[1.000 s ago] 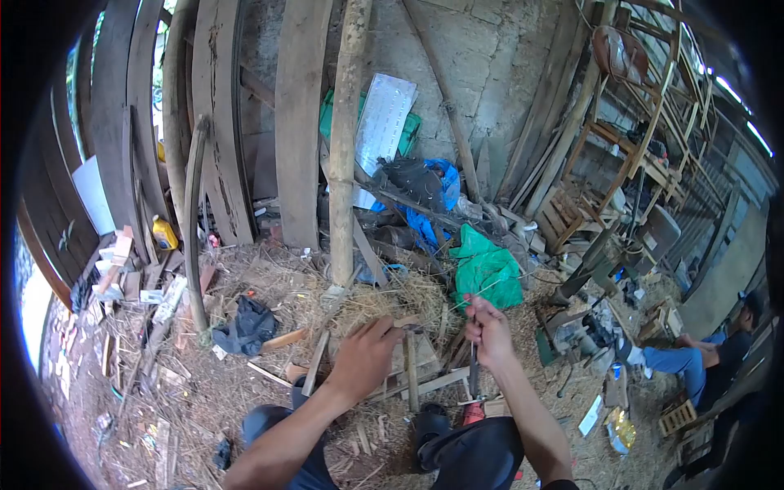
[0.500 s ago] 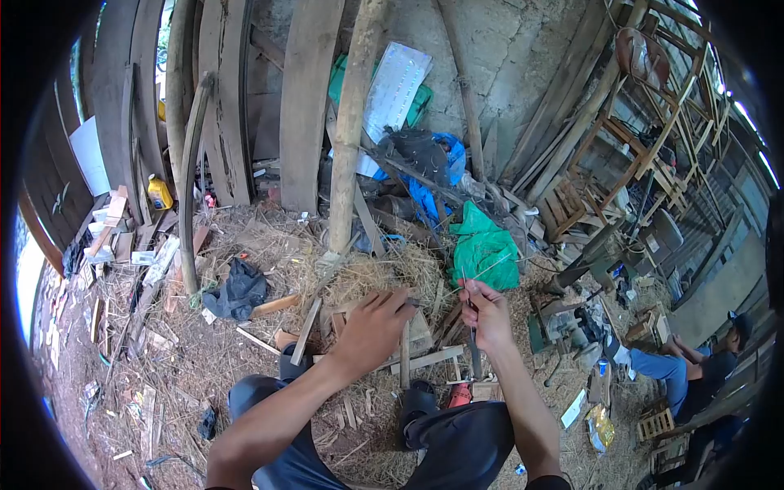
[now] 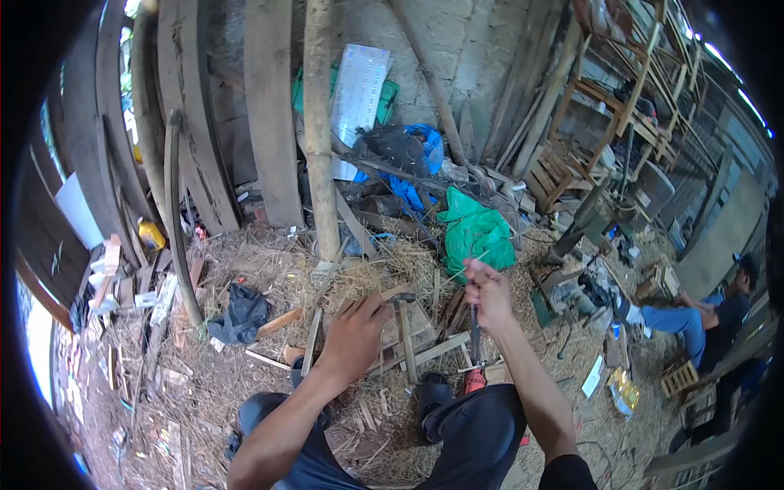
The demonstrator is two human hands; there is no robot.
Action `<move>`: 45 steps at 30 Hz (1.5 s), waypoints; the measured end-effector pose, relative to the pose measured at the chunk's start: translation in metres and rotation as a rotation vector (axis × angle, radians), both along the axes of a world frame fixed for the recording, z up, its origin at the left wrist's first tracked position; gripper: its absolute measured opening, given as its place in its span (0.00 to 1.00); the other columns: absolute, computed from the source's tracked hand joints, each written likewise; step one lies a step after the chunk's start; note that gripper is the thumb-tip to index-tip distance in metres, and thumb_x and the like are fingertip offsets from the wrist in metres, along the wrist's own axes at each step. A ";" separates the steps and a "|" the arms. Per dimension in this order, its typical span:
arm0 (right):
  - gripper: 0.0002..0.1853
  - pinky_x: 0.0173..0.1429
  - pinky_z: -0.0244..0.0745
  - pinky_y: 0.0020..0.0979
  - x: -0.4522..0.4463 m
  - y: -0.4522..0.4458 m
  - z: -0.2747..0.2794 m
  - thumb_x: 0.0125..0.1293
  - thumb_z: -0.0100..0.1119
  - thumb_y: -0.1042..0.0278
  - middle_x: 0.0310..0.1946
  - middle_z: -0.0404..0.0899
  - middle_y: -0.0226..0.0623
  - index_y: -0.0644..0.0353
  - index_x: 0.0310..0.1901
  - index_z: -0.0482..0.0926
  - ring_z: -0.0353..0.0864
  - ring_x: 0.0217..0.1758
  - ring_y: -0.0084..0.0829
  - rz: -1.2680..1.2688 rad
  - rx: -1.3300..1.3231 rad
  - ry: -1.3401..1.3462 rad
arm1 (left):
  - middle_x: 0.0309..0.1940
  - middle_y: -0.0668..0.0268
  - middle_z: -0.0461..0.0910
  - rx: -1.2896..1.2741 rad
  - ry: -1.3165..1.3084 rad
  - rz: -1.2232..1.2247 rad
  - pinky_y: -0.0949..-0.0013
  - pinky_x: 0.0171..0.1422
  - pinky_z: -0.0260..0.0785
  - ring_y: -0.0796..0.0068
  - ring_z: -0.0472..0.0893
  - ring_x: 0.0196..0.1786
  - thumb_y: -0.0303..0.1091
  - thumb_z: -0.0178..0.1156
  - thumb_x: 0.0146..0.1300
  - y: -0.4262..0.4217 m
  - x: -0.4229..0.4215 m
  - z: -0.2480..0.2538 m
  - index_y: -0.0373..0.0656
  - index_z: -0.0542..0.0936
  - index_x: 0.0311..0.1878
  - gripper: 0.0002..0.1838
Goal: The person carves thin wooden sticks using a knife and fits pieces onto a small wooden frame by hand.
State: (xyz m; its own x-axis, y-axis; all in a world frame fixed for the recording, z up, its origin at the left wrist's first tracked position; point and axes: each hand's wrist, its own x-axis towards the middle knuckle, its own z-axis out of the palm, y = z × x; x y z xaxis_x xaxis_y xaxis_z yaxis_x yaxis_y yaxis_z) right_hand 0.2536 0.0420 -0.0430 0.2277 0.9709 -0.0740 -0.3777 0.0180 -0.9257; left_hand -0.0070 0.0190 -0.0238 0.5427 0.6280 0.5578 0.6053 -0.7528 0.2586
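My left hand is palm-down over the wood scraps, with fingers loosely bent and nothing visible in them. Just beyond its fingertips is a hammer, its dark head up and its wooden handle pointing toward me. My right hand is closed in a pinch on a thin pale stick that pokes out above the fingers. Below that hand runs a dark narrow strip; I cannot tell whether the hand touches it. A red object lies between it and my knee.
A green plastic bag lies beyond my right hand, near a wooden post. A black bag is on the straw at left. At right a person sits near a yellow packet. Chair frames are piled behind.
The view has shifted slightly. My left hand has drawn back to the left, exposing the hammer's head. The right hand still pinches the stick, its fingers more curled.
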 end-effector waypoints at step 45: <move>0.11 0.20 0.54 0.18 0.039 -0.010 -0.021 0.73 0.49 0.65 0.27 0.72 0.23 0.63 0.43 0.76 0.61 0.18 0.13 0.224 -0.014 -0.149 | 0.32 0.59 0.73 -0.187 0.017 -0.027 0.57 0.44 0.69 0.55 0.77 0.38 0.24 0.59 0.56 -0.003 0.049 -0.012 0.40 0.80 0.38 0.07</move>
